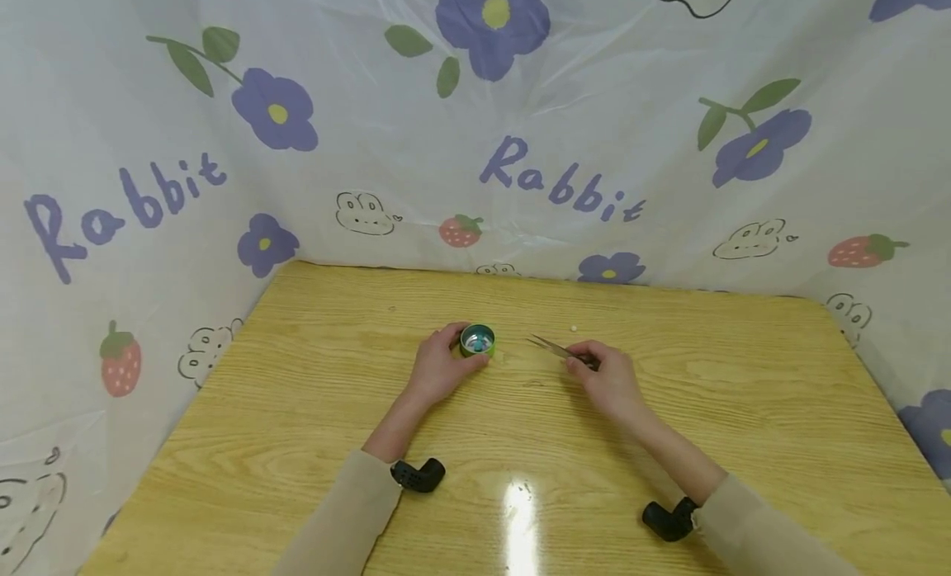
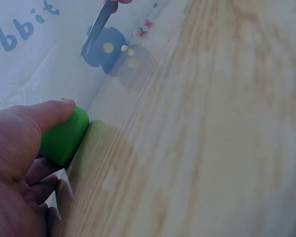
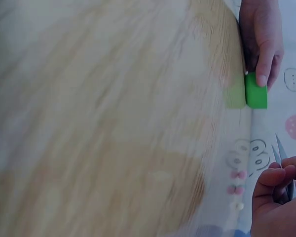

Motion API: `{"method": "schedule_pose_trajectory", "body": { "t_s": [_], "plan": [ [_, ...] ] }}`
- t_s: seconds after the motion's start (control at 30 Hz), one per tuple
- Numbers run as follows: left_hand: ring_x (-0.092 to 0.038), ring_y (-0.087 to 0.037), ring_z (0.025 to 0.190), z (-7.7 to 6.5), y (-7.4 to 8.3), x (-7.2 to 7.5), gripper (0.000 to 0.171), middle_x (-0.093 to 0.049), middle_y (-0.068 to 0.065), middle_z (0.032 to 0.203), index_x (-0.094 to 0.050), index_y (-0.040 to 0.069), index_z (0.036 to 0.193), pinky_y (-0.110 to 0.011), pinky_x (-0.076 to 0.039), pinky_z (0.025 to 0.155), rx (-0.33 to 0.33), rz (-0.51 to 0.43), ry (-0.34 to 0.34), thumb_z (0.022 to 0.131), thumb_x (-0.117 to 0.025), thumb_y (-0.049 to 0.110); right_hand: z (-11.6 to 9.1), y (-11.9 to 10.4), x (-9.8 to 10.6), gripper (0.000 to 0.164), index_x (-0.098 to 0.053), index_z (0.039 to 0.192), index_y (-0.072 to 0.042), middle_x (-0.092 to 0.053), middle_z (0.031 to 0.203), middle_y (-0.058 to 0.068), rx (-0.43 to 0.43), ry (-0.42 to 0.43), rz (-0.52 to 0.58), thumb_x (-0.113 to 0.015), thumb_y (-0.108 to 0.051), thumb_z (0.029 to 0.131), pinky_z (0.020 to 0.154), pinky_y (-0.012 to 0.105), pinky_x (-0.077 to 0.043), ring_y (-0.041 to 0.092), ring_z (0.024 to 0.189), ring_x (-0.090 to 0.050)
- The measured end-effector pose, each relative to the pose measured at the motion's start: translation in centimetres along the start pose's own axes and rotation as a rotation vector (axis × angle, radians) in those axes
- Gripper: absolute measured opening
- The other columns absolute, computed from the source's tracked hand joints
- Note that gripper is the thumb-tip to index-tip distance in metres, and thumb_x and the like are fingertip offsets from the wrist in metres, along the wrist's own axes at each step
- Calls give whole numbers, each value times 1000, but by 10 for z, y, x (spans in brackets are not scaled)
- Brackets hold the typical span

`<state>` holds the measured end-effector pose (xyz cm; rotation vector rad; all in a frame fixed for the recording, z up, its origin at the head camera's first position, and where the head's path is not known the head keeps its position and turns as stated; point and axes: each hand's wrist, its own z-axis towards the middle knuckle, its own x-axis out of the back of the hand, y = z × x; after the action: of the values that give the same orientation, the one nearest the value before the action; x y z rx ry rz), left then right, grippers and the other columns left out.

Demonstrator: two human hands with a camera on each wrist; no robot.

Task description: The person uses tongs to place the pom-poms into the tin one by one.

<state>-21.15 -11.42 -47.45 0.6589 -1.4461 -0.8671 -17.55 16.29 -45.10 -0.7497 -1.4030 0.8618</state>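
Observation:
My left hand [image 1: 438, 363] holds a small round green tin [image 1: 488, 355] upright on the table, fingers and thumb at its sides. The tin's open top faces up, with a shiny inside and something teal at the bottom. From the left wrist view, the thumb lies along the green wall [image 2: 64, 140]. To the right, my right hand [image 1: 609, 376] pinches metal tweezers [image 1: 551, 347] pointing toward the tin. Their tips stand slightly apart in the right wrist view, with nothing visible between them. A white bead [image 1: 574, 328] lies beyond the tweezers.
Small pink beads [image 3: 241, 174] lie beside a white bead [image 3: 239, 206] on the wood-grain table [image 1: 327, 444]. A printed cloth [image 1: 386, 130] hangs behind the table and along its sides. Black wrist devices [image 1: 419, 475] sit at both sleeves.

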Motion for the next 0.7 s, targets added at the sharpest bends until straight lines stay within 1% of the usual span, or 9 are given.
{"method": "schedule_pose_trajectory", "body": {
  "t_s": [0.13, 0.37, 0.6, 0.7],
  "plan": [
    [-53, -39, 130, 1, -2, -1, 64, -64, -20, 135, -57, 2, 143, -53, -41, 108, 3, 3, 0, 89, -83, 25, -2, 5, 10, 20, -72, 114, 6, -71, 103, 16, -6, 9, -15, -67, -6, 99, 69, 22, -50, 24, 90, -64],
    [-53, -39, 130, 1, -1, -1, 65, -63, -21, 135, -56, 2, 143, -53, -42, 108, 9, -1, -2, 89, -83, 25, -4, 13, 21, 22, -72, 115, 6, -73, 106, 18, 10, 27, -70, -70, -9, 98, 75, 25, -51, 29, 95, -67],
    [-52, -39, 131, 1, -1, -1, 66, -62, -22, 136, -56, 2, 144, -53, -42, 108, 17, -1, 3, 89, -83, 26, -7, 21, 29, 21, -72, 115, 6, -73, 104, 18, 10, 38, -73, -67, -6, 98, 73, 22, -50, 26, 93, -66],
    [-52, -40, 131, 1, -1, -1, 66, -62, -22, 137, -56, 2, 144, -53, -42, 108, 19, -2, 2, 89, -83, 26, -9, 24, 31, 21, -72, 115, 6, -73, 103, 17, 11, 36, -88, -67, -6, 99, 74, 24, -50, 26, 92, -66]
  ]
}}
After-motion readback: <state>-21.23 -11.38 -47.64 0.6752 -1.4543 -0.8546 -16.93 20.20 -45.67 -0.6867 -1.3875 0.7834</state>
